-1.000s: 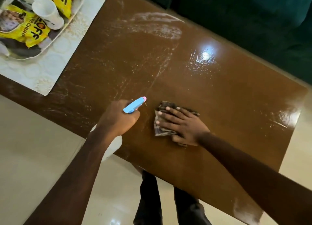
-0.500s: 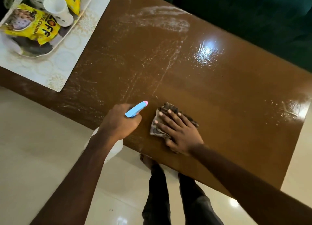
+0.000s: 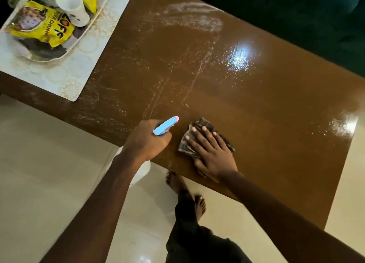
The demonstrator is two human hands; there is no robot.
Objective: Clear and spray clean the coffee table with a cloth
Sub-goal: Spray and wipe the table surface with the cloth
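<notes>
The glossy brown coffee table (image 3: 266, 108) fills the middle, streaked with whitish spray marks and wet patches. My left hand (image 3: 147, 139) grips a spray bottle (image 3: 165, 126) with a blue head and pink nozzle tip at the table's near edge; its white body hangs below my wrist, mostly hidden. Just to its right my right hand (image 3: 212, 152) lies flat with fingers spread, pressing a dark crumpled cloth (image 3: 203, 124) onto the tabletop.
At the far left a pale patterned placemat (image 3: 65, 75) carries a tray (image 3: 79, 43) with yellow snack packets (image 3: 53, 29) and white cups (image 3: 72, 7). A dark green sofa (image 3: 296, 15) runs along the far side. Cream floor tiles and my bare feet (image 3: 173, 180) are below.
My right hand and the cloth have shifted slightly left and toward the near edge. My left hand keeps its hold on the bottle. The view has tilted a little.
</notes>
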